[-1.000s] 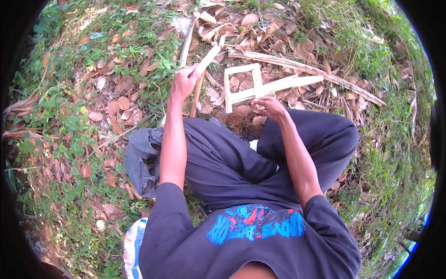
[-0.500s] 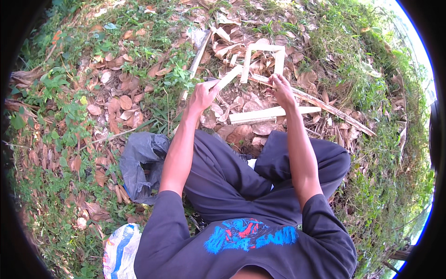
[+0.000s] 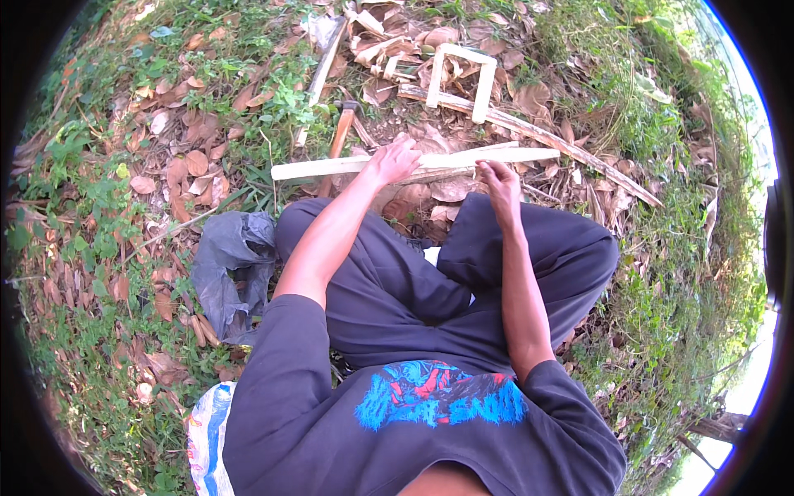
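Note:
A long pale wooden strip lies crosswise in front of my knees, with other pale strips overlapping its right part. My left hand is closed over the middle of the long strip, palm down. At the near edge of the strips my right hand has its fingers pinched together; whatever is between them is too small to make out. Beyond the hands, a three-sided frame of pale wood rests on the leaves. A hammer with an orange-brown handle lies left of my left hand, its handle passing behind the long strip.
A rough split pole slants across the leaves to the right. Another narrow wooden piece lies at the far left. Beside my left knee is a dark plastic bag, and a white and blue sack sits by my left side.
My right hand has let go of the wooden frame and come nearer. My left hand has moved right and nearer; the long strip now lies crosswise under it. The hammer has come into sight.

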Action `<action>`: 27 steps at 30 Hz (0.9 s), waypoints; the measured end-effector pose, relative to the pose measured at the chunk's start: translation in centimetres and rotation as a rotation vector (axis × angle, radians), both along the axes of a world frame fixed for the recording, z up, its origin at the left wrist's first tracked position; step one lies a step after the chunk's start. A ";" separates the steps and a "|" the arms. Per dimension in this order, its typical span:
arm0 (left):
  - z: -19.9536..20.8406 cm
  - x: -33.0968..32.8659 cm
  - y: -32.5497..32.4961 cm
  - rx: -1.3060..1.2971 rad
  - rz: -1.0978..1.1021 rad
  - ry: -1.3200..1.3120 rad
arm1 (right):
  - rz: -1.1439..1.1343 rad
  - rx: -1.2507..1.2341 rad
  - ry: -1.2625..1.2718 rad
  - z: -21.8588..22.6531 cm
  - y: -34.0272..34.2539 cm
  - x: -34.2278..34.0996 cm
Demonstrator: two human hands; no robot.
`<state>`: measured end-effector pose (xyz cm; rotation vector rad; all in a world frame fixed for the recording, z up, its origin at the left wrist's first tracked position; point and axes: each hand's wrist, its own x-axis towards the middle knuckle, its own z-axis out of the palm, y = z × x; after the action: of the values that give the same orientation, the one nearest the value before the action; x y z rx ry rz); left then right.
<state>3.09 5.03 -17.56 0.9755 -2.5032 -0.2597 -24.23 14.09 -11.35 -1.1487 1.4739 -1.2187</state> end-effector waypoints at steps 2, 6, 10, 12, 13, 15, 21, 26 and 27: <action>-0.8 0.0 0.0 0.022 0.010 -0.022 | 0.027 0.024 0.156 -0.5 -0.2 0.5; -0.8 0.8 0.7 0.103 0.063 -0.071 | 0.088 0.042 0.266 -1.3 -0.6 2.2; 0.7 0.8 0.6 0.206 0.100 -0.155 | 0.040 -0.065 0.321 -3.1 -0.3 3.2; 2.1 0.9 -0.1 0.166 0.153 -0.190 | 0.020 -0.104 0.305 -4.0 -0.1 3.0; 2.6 1.7 -0.8 0.219 0.282 -0.123 | 0.007 -0.123 0.286 -4.1 0.2 3.4; 3.5 3.1 -2.3 0.320 0.538 0.018 | -0.006 -0.131 0.217 -4.4 -0.3 3.6; 2.6 7.2 -3.7 0.496 0.990 -0.198 | -0.027 -0.092 0.278 -3.7 -0.5 3.8; 1.5 7.0 -4.0 0.429 1.078 -0.206 | -0.062 -0.116 0.290 -4.6 -0.6 3.1; 0.6 8.1 -3.8 0.408 1.093 -0.220 | -0.054 -0.107 0.286 -4.6 -0.6 3.4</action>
<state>11.24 1.19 -16.97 2.4394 -1.7262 -0.3085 -20.79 13.51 -15.90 -1.4096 1.6756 -1.2202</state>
